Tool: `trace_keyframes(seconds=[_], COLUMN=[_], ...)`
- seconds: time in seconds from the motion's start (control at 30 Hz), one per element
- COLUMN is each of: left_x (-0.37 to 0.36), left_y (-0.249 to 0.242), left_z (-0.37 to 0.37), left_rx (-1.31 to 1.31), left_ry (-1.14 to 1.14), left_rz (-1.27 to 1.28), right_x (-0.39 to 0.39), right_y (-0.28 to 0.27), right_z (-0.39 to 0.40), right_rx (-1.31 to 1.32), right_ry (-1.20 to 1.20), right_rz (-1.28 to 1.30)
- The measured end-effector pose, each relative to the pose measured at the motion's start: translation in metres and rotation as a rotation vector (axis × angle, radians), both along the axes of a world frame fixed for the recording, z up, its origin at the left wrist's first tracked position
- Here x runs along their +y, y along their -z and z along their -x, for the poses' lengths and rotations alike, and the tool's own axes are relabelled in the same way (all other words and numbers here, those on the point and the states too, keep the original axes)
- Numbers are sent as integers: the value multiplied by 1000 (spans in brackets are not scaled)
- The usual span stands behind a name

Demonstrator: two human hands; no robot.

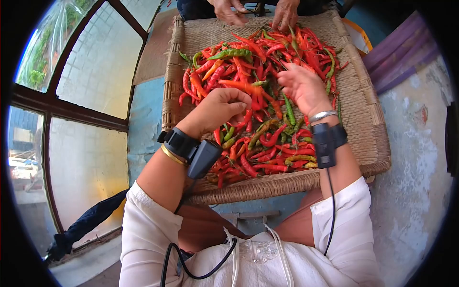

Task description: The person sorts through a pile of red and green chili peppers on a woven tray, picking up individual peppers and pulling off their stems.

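Observation:
Red, orange and green chili peppers [248, 167] lie heaped on a woven tray [361, 110] with a thick braided rim. Over the left part of the heap is my left hand [222, 107], its fingers curled toward the thumb near an orange pepper [236, 85]; whatever they hold, if anything, is hidden. My right hand [302, 88] is above the right part of the pile, fingers apart and nothing in them. A green pepper [289, 109] lies between my two hands.
Another person's hands [258, 13] reach over the tray's far edge. Framed windows [88, 124] stand at the left, with a dark folded umbrella [91, 220] below. At the right are a purple cloth [401, 52] and a worn wall [411, 143].

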State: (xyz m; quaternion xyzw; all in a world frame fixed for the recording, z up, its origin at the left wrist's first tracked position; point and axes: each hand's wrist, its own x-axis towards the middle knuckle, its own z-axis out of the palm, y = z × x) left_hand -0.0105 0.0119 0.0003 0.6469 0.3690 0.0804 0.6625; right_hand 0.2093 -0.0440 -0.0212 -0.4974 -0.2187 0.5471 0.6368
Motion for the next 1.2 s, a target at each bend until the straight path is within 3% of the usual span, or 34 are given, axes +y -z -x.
trace_keyframes(seconds=[0.1,0.17,0.27,0.4,0.47,0.6,0.67,0.87,0.97,1.03,1.1,1.17,1.2], left_x=[2,3,3,0,-1,-4,-4,-9,-8,-7,-5,-5,-7], left_y=[-5,-6,-3,-5,-2,-1,1,0,9,15,29,42,40], left_z=[5,7,8,3,2,-1,-3,-5,-3,-3,-3,-6,-7], left_rx=[-168,-323,-416,-328,-139,-116,-90,-65,36,112,160,136,116], left_ry=[-10,-37,-157,-199,-118,-66,-80,35,122,158,305,337,368], left_rz=[101,218,311,207,-21,9,7,3,-29,-161,-767,-839,-910], right_x=[0,-4,-8,-5,-2,-4,-6,-5,2,5,6,5,4], right_y=[-9,-9,-12,-7,-4,-8,-8,-7,-4,-9,-13,-11,-5], right_z=[34,44,50,44,40,39,42,30,-4,-18,-11,-6,-2], right_rx=[-383,-402,-228,-403,-224,-60,148,72,78,252,325,396,300], right_ry=[-382,-577,-608,-526,-388,-334,-351,-308,-86,62,177,291,165], right_rz=[-49,-144,-66,-54,-33,-26,-48,15,-73,-184,-128,-73,14])
